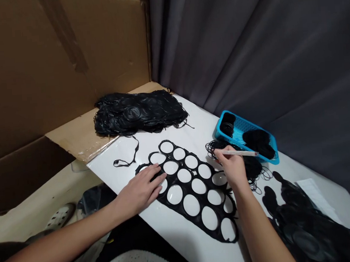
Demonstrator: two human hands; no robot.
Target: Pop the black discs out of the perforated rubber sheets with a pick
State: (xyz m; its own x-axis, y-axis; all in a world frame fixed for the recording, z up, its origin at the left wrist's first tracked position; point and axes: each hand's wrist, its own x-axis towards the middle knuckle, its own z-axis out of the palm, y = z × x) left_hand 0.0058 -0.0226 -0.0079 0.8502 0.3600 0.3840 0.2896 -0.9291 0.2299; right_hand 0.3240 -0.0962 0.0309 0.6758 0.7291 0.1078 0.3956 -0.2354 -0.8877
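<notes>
Two hands work over the bench; the fingers of the right hand are closed in a pinch on a slim pale stick, which points toward the robot-blue basket's side; those of the left hand are loosely spread and extended, gripping nothing, lying on the left end of a black sheet with round holes; this sheet lies flat on the bench between the two hands, its right end beside the right wrist; just beyond that wrist is a tangle of black strings, against a blue basket holding dark bundles; at lower right lies a heap of black pieces, beside a white paper; farther off sits a thick black stack, partly on flat cardboard; a dark curtain hangs behind.
</notes>
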